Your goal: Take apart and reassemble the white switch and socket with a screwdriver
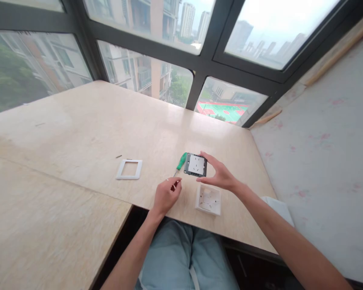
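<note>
A socket module with a white face and dark frame (196,164) is held by its edges between the thumb and fingers of my right hand (218,173). My left hand (167,195) is closed, fingertips pinched together just below the module; what it holds, if anything, is too small to name. A screwdriver with a green handle (181,161) lies left of the module, its shaft pointing toward my left fingertips. Below my right hand sits an open white mounting box (209,200). The white square cover frame (119,172) lies flat, further left.
A small dark piece (118,156) lies beside the cover frame. The marble-like countertop (78,137) runs back to the window frames (169,52). A papered wall (320,161) bounds the right side, with a white object (280,209) near it. My legs are under the counter's front edge.
</note>
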Action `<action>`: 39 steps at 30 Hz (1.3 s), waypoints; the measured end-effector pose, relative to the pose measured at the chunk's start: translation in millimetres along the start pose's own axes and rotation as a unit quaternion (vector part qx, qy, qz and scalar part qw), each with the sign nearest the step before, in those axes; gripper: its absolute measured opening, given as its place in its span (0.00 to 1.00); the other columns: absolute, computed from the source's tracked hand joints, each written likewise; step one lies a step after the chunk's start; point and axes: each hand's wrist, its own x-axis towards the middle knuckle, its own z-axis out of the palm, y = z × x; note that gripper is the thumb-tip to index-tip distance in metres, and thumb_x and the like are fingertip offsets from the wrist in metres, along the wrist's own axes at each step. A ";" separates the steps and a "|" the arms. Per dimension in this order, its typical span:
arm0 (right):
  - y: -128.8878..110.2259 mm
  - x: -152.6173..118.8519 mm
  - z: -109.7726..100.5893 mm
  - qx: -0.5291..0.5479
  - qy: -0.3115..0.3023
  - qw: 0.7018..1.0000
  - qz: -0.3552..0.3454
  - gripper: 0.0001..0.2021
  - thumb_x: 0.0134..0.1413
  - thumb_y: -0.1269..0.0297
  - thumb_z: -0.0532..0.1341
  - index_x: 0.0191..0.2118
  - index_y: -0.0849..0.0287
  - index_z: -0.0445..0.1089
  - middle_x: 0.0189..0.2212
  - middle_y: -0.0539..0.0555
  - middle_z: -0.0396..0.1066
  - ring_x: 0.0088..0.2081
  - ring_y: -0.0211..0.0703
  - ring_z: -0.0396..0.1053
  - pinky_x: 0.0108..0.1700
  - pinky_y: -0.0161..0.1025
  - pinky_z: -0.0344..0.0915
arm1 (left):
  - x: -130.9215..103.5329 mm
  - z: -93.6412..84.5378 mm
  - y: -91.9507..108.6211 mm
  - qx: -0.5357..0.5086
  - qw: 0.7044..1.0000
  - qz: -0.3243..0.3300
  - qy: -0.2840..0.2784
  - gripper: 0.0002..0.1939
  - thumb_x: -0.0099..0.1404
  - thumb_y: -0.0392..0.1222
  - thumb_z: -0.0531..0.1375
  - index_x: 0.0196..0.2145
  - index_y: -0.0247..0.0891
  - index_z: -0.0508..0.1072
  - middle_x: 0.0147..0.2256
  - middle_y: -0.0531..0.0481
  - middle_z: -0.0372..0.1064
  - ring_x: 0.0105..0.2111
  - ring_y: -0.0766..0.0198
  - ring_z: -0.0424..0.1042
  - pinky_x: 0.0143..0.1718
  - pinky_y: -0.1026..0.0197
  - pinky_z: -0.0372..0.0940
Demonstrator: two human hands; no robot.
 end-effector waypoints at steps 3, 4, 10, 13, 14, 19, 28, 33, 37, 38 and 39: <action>7.2 -51.0 -8.2 0.012 0.027 0.998 0.052 0.48 0.47 0.48 0.73 0.70 0.59 0.55 0.65 0.67 0.63 0.65 0.61 0.62 0.65 0.60 0.60 | -1.1 -2.4 2.7 -0.012 1.000 0.014 -0.002 0.10 0.68 0.40 0.56 0.40 0.37 0.77 0.29 0.50 0.76 0.24 0.68 0.70 0.29 0.64 0.66; 9.5 -66.4 -8.9 0.017 0.031 0.997 0.067 0.48 0.47 0.49 0.73 0.70 0.59 0.54 0.65 0.67 0.63 0.65 0.61 0.62 0.65 0.61 0.60 | -1.7 -3.3 4.2 -0.022 1.000 0.019 -0.010 0.10 0.68 0.41 0.57 0.40 0.37 0.77 0.29 0.51 0.76 0.23 0.68 0.69 0.28 0.65 0.66; 14.2 -128.1 -1.4 0.033 0.014 0.992 0.121 0.46 0.48 0.50 0.73 0.69 0.56 0.56 0.65 0.66 0.63 0.65 0.61 0.62 0.65 0.61 0.61 | -5.1 -0.8 16.2 -0.082 0.985 0.081 -0.126 0.26 0.65 0.48 0.64 0.58 0.39 0.67 0.47 0.41 0.74 0.41 0.59 0.75 0.42 0.56 0.72; 12.3 -136.5 5.0 0.039 0.001 0.993 0.110 0.47 0.47 0.50 0.73 0.70 0.54 0.54 0.64 0.64 0.64 0.65 0.60 0.62 0.65 0.61 0.61 | -7.3 7.8 21.7 -0.063 0.973 0.095 -0.203 0.45 0.58 0.55 0.70 0.66 0.41 0.57 0.62 0.34 0.63 0.60 0.47 0.67 0.57 0.45 0.67; 11.6 -136.8 6.8 0.040 -0.002 0.994 0.103 0.47 0.48 0.50 0.72 0.70 0.53 0.54 0.64 0.64 0.64 0.65 0.60 0.62 0.65 0.61 0.61 | -8.1 10.9 23.1 -0.049 0.968 0.100 -0.226 0.51 0.55 0.57 0.71 0.68 0.42 0.53 0.65 0.33 0.58 0.64 0.43 0.62 0.60 0.42 0.64; 9.4 -129.8 12.3 0.025 -0.032 0.997 0.068 0.48 0.49 0.48 0.71 0.72 0.51 0.50 0.65 0.63 0.63 0.66 0.59 0.61 0.66 0.62 0.59 | -9.6 20.3 25.7 -0.003 0.949 0.114 -0.293 0.63 0.52 0.61 0.72 0.72 0.43 0.41 0.69 0.32 0.49 0.69 0.39 0.52 0.66 0.36 0.55; 9.1 -134.6 22.1 0.032 -0.044 0.996 0.071 0.51 0.53 0.48 0.69 0.74 0.48 0.39 0.71 0.62 0.50 0.71 0.60 0.50 0.68 0.63 0.54 | -8.4 20.6 25.2 0.003 0.947 0.117 -0.298 0.55 0.58 0.56 0.70 0.72 0.43 0.45 0.68 0.34 0.54 0.67 0.43 0.56 0.66 0.40 0.57; 8.0 -141.9 26.4 0.051 -0.015 0.993 0.102 0.46 0.56 0.51 0.68 0.73 0.47 0.42 0.70 0.61 0.53 0.70 0.59 0.53 0.68 0.62 0.55 | -5.3 18.3 25.9 -0.016 0.947 0.104 -0.302 0.50 0.60 0.55 0.69 0.71 0.44 0.48 0.67 0.36 0.56 0.66 0.44 0.58 0.65 0.42 0.59; 9.0 -143.6 29.8 0.070 -0.001 0.992 0.106 0.44 0.56 0.53 0.68 0.73 0.46 0.45 0.70 0.61 0.55 0.69 0.58 0.54 0.68 0.61 0.55 | -3.3 19.7 22.2 -0.033 0.950 0.086 -0.299 0.43 0.64 0.56 0.66 0.70 0.47 0.52 0.67 0.40 0.58 0.65 0.48 0.61 0.65 0.44 0.60; 9.4 -143.7 30.3 0.074 0.003 0.992 0.106 0.44 0.56 0.53 0.68 0.72 0.46 0.45 0.69 0.61 0.55 0.69 0.58 0.55 0.68 0.61 0.55 | -2.9 20.5 21.3 -0.033 0.949 0.085 -0.300 0.43 0.64 0.57 0.66 0.70 0.47 0.53 0.66 0.41 0.59 0.65 0.48 0.61 0.64 0.45 0.60; 9.7 -143.7 30.7 0.079 0.007 0.991 0.105 0.44 0.56 0.54 0.68 0.72 0.46 0.46 0.69 0.61 0.55 0.69 0.57 0.55 0.68 0.60 0.55 | -2.6 21.2 20.5 -0.031 0.949 0.086 -0.303 0.43 0.63 0.57 0.66 0.70 0.47 0.53 0.66 0.42 0.59 0.65 0.48 0.61 0.64 0.45 0.60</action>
